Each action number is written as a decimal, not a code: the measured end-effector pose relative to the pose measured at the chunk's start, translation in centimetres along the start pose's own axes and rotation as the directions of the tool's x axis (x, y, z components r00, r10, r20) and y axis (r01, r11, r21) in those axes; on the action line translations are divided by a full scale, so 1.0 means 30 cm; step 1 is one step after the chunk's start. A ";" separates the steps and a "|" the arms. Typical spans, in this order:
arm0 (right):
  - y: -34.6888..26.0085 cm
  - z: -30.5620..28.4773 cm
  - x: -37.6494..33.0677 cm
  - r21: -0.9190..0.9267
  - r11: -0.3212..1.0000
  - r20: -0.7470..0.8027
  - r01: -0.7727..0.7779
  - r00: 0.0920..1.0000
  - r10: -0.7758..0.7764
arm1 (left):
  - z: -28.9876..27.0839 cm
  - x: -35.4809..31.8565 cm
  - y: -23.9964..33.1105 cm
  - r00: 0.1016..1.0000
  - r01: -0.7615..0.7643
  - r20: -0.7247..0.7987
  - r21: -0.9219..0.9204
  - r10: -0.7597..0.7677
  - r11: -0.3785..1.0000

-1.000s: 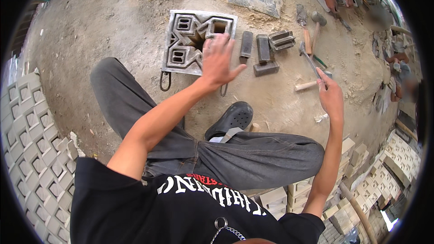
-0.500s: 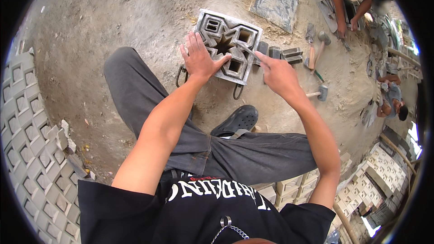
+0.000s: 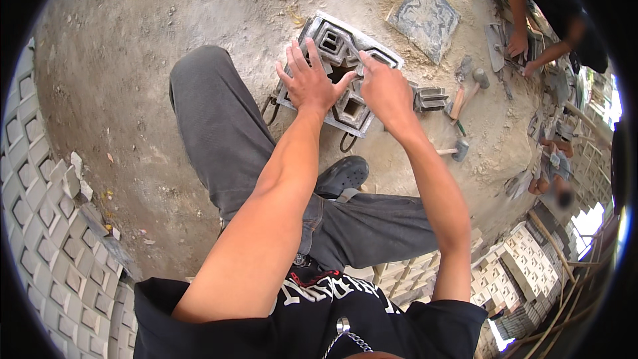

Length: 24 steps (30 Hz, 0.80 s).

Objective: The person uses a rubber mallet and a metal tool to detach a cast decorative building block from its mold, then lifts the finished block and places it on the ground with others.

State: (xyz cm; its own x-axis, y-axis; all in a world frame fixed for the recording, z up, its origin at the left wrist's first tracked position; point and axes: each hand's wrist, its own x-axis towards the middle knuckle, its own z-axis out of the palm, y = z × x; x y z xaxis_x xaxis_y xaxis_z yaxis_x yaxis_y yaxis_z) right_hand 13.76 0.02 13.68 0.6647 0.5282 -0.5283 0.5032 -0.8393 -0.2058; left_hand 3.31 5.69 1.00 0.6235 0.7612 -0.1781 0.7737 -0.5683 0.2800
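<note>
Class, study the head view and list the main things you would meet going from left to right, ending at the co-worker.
Pale stacked blocks → the person's left knee → left hand → right hand → ribbed metal piece → round-headed mallet → a co-worker's hand.

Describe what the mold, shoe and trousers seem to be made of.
Mold: probably metal, dull grey; thin, straight walls and a pale, worn-looking rim suggest it, though the coating leaves this open.
Shoe: likely foam or rubber, matte and dark, with small holes through its top.
Trousers: cloth, matte dark grey, judging by soft folds.
</note>
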 end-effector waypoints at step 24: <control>-0.026 -0.086 0.283 -0.036 0.986 0.483 0.162 0.867 -0.125 | -0.017 0.009 0.003 1.000 0.001 -0.030 -0.076 -0.003 0.997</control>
State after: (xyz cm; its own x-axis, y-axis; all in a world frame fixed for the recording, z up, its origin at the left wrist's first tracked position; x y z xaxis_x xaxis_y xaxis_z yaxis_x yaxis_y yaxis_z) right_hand 20.45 5.50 11.48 0.2466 0.5001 -0.8301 0.6243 -0.7371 -0.2587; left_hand 3.49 6.01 1.46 0.6175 0.7720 -0.1506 0.7636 -0.5424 0.3503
